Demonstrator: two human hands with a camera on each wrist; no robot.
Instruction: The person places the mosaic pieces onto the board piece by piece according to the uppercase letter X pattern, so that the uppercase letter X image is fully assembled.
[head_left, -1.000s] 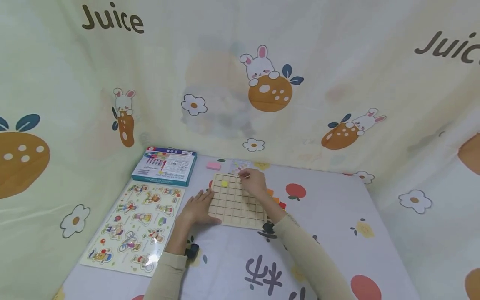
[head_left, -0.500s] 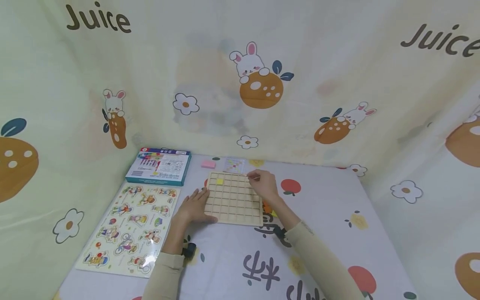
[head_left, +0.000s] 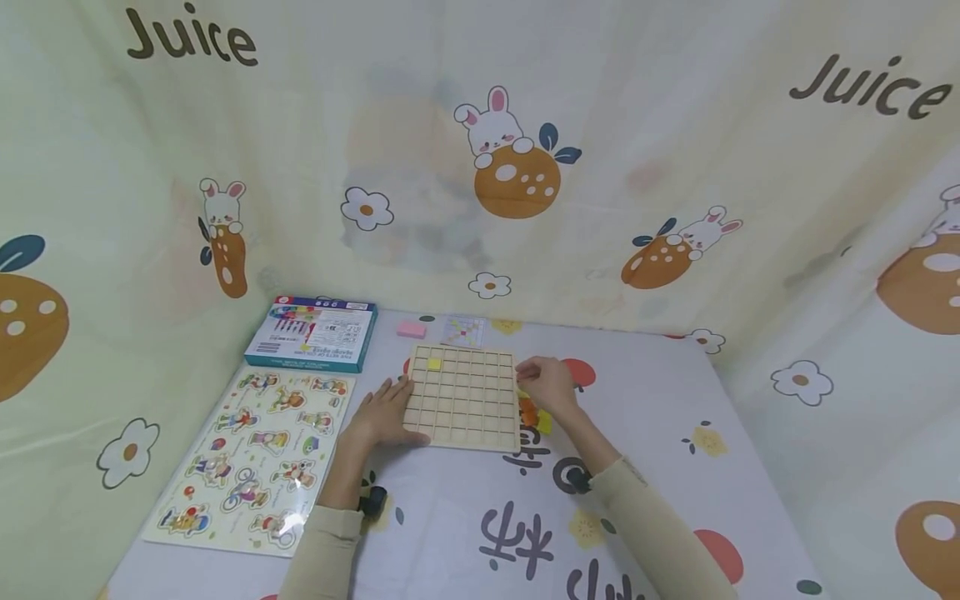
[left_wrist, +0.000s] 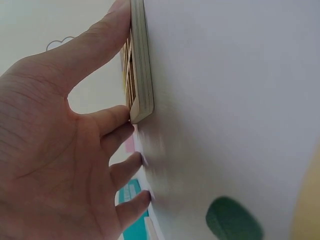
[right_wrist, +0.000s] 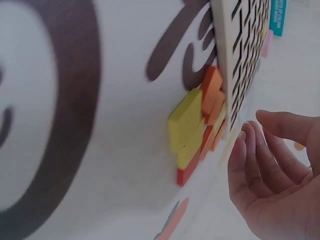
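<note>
Between both hands — wooden grid board (head_left: 463, 397) flat, edges square to the table edge.

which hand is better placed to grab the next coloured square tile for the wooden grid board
Probably the right hand: it hovers open beside the pile of yellow and orange square tiles at the board's right edge. The left hand rests against the wooden grid board, steadying its left side.

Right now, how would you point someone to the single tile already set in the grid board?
Find the wooden grid board in the middle of the table, steadied by the left hand. In its far row, second cell from the left, sits a yellow tile. It is the only filled cell.
</note>
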